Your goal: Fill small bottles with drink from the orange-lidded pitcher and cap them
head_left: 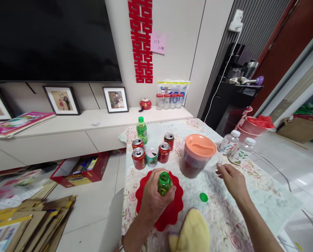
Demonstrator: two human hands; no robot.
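Left grip (156, 196): one open green bottle (163, 182); five cans (152, 157).

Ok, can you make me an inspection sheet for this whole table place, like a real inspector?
Surface: flowery tablecloth, wrinkled; no spill seen.
Job's things: open green bottle above the scalloped red mat; loose green cap on the cloth.
Clutter: five cans, capped green bottle, orange-lidded pitcher, pale yellow item.
Grippers: bare hands; left hand grips the open bottle, right hand is by the pitcher, contact unclear.
Cables: white cable hangs from a wall plug; another cable lies on the floor.
Surroundings: flattened cardboard and red box on the floor; nobody else seen.
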